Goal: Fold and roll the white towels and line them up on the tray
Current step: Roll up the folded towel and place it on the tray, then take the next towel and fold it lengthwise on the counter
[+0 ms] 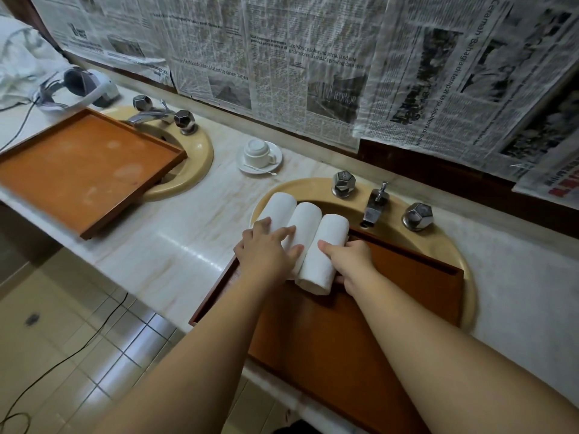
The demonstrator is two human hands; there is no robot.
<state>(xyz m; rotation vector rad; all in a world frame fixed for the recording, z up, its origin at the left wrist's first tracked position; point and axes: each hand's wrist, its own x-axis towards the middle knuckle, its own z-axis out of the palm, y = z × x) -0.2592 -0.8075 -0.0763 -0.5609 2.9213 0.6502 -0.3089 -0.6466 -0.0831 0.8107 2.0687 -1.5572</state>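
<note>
Hands are tidying three rolled white towels [305, 233] on the wooden tray [407, 292]; left hand [266, 250] is pressing flat-fingered, right hand [351, 261] is gripping the nearest roll [322, 255]. Nudging it snugly against its neighbour, ends level, should be keeping the row neat.

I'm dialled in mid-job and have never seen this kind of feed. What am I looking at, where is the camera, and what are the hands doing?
There is no machine here: a person works with bare hands, and the single picture comes from a camera on their head, looking forward and down. The counter has two sinks. A wooden tray lies over the nearer sink, with three rolled white towels side by side at its far left corner. The left hand rests flat on the left and middle rolls; the right hand grips the right-hand roll. A second tray lies over the other sink, with an upturned cup on a saucer between the sinks.
</note>
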